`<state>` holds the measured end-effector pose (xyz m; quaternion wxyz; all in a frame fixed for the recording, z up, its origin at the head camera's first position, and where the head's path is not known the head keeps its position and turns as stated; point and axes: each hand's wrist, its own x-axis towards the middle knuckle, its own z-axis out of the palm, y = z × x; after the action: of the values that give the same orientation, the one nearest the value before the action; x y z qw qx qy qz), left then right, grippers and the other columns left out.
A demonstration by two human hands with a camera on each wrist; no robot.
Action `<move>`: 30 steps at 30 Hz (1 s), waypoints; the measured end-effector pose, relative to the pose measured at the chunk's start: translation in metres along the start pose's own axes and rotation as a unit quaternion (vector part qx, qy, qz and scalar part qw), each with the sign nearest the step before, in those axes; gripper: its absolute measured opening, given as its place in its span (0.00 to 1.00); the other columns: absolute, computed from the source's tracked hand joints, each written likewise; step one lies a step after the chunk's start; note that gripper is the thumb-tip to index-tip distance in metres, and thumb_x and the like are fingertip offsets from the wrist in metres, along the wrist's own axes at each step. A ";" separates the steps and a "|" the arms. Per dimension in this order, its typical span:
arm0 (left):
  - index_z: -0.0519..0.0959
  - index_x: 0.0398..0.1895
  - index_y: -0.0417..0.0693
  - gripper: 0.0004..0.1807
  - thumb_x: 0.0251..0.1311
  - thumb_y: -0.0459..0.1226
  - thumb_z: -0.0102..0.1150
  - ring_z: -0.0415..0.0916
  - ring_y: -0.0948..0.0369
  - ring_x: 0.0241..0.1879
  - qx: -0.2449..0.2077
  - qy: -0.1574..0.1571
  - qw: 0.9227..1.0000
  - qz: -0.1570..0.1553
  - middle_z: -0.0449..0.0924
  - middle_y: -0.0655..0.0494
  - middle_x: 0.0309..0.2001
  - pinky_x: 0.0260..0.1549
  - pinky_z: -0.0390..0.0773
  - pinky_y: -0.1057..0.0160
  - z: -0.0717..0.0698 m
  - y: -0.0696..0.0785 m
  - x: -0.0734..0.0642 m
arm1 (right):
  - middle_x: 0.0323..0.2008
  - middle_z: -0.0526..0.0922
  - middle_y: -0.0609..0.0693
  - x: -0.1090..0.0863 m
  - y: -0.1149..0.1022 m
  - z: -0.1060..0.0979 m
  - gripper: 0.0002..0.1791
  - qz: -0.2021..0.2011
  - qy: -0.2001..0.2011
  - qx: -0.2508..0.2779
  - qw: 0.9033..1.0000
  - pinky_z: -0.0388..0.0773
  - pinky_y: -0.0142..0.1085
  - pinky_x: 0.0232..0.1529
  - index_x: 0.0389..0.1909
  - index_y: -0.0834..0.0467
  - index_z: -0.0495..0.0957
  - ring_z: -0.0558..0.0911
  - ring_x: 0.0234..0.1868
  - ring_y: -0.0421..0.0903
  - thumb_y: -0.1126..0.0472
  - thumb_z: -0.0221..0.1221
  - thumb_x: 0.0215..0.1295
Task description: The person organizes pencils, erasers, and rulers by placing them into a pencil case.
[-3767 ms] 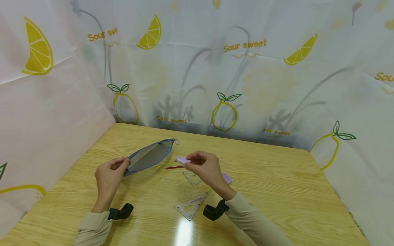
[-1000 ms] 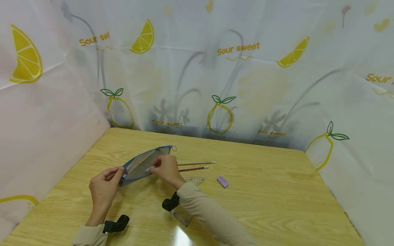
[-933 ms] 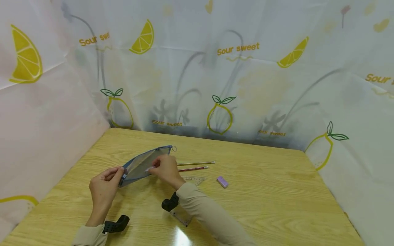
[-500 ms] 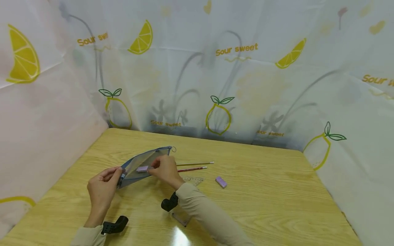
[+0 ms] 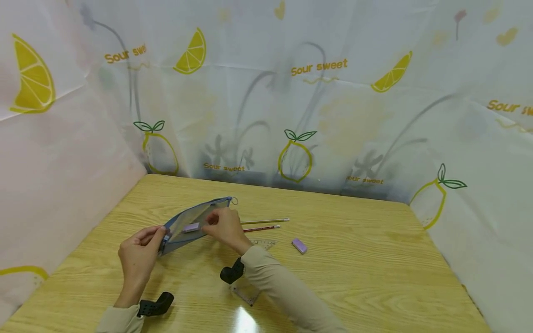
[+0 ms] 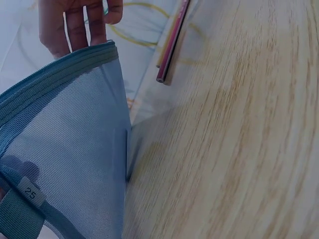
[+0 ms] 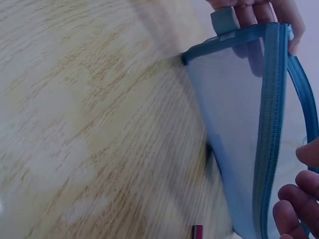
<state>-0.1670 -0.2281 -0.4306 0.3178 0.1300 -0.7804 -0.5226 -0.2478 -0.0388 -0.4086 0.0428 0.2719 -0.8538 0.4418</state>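
Note:
My left hand [image 5: 139, 254] pinches the near left corner of a blue mesh zipper pouch [image 7: 234, 114], holding its mouth apart. A lilac eraser [image 5: 191, 227] lies within the pouch's mouth, a small gap from my right hand [image 5: 225, 229]. In the right wrist view the thumb and loosely bent fingers [image 7: 299, 194] of that hand are parted at the zipper edge, with nothing between them. A second lilac eraser [image 5: 299, 246] rests on the table, right of my right wrist.
A yellow pencil [image 5: 266, 221] and a red pencil [image 5: 262, 228] lie beyond my right hand. One clear set square [image 5: 266, 243] is partly covered by my right wrist, another set square [image 5: 245, 294] by the sleeve. A lemon-printed curtain [image 5: 250, 92] hangs behind the wooden table [image 5: 366, 259].
My right hand has carried an eraser from over the table to the pouch and let it go inside. My left hand keeps its pinch on the pouch corner.

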 end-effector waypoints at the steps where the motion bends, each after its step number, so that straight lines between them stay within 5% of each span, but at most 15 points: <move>1: 0.86 0.36 0.37 0.11 0.61 0.39 0.66 0.77 0.75 0.22 0.001 0.000 1.000 -0.001 0.81 0.74 0.22 0.16 0.71 0.74 0.000 0.000 0.000 | 0.31 0.85 0.48 0.000 0.000 -0.001 0.07 -0.001 0.000 0.005 1.000 0.75 0.24 0.29 0.37 0.62 0.85 0.79 0.28 0.33 0.64 0.68 0.58; 18: 0.86 0.38 0.35 0.13 0.61 0.39 0.66 0.77 0.76 0.21 0.003 -0.002 1.000 -0.009 0.81 0.74 0.22 0.15 0.71 0.74 0.002 0.001 0.002 | 0.33 0.84 0.45 -0.004 -0.011 -0.032 0.08 -0.045 -0.042 0.062 0.996 0.77 0.26 0.29 0.40 0.59 0.84 0.79 0.28 0.33 0.62 0.59 0.65; 24: 0.85 0.39 0.36 0.13 0.62 0.40 0.65 0.78 0.75 0.22 -0.003 -0.004 1.000 -0.016 0.82 0.72 0.22 0.14 0.71 0.73 0.001 0.003 0.002 | 0.39 0.84 0.49 -0.007 -0.016 -0.039 0.10 -0.092 -0.055 0.016 0.994 0.77 0.29 0.42 0.44 0.59 0.83 0.80 0.37 0.36 0.62 0.60 0.63; 30: 0.85 0.39 0.36 0.12 0.62 0.39 0.64 0.78 0.75 0.21 -0.007 0.000 1.000 -0.013 0.82 0.71 0.23 0.15 0.72 0.74 0.000 0.001 0.003 | 0.42 0.84 0.49 -0.011 -0.019 -0.050 0.10 -0.131 -0.048 -0.039 0.989 0.74 0.27 0.43 0.46 0.57 0.82 0.79 0.40 0.38 0.61 0.61 0.65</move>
<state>-0.1688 -0.2296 -0.4284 0.3119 0.1376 -0.7751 -0.5320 -0.2370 -0.0040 -0.3678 0.0696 0.4008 -0.8285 0.3847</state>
